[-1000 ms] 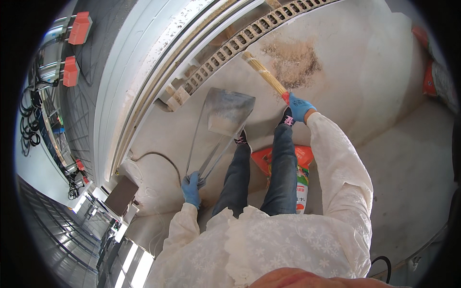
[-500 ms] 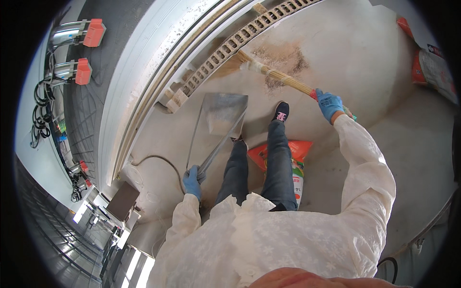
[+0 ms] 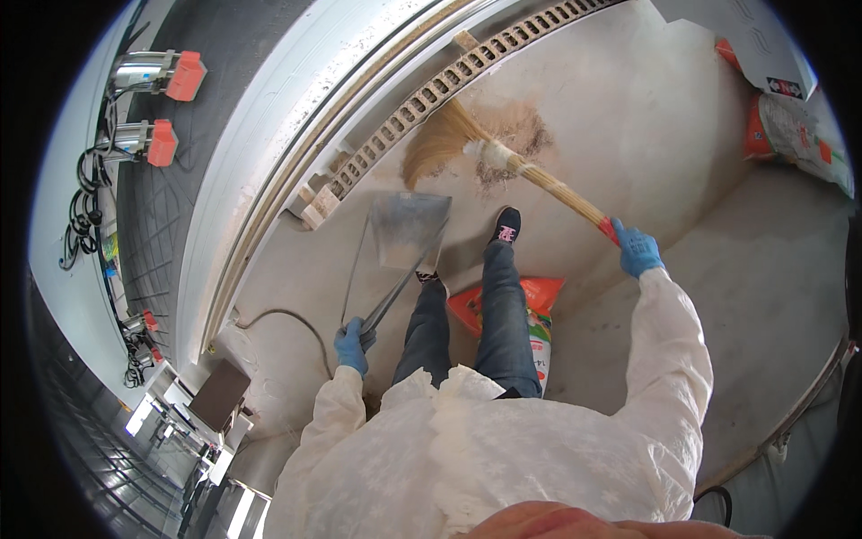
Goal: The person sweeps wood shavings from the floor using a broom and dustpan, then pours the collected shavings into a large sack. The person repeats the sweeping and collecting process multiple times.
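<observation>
In a blue glove, my right hand (image 3: 638, 248) is closed around the red-wrapped handle end of a straw broom (image 3: 552, 187). The broom reaches up and left, its fanned bristles lying against the floor beside a slotted rail. My left hand (image 3: 353, 345), also gloved in blue, grips the long handle of a metal dustpan (image 3: 410, 231). The pan rests on the floor just below the bristles, near my feet. Brown crumbly debris (image 3: 525, 135) is scattered on the floor behind the broom head. Whether anything lies in the pan is hard to make out.
The slotted rail (image 3: 431, 97) curves along a white machine base (image 3: 260, 117) at the left. An orange sack (image 3: 540, 296) lies beside my legs. More sacks (image 3: 795, 135) sit at the far right. A dark hose (image 3: 292, 314) runs over the floor left of my left hand.
The broom's bristles have swung out from the rail and now spread wider, nearer the dustpan. My right hand has moved lower. The dustpan has shifted slightly left and down in view.
</observation>
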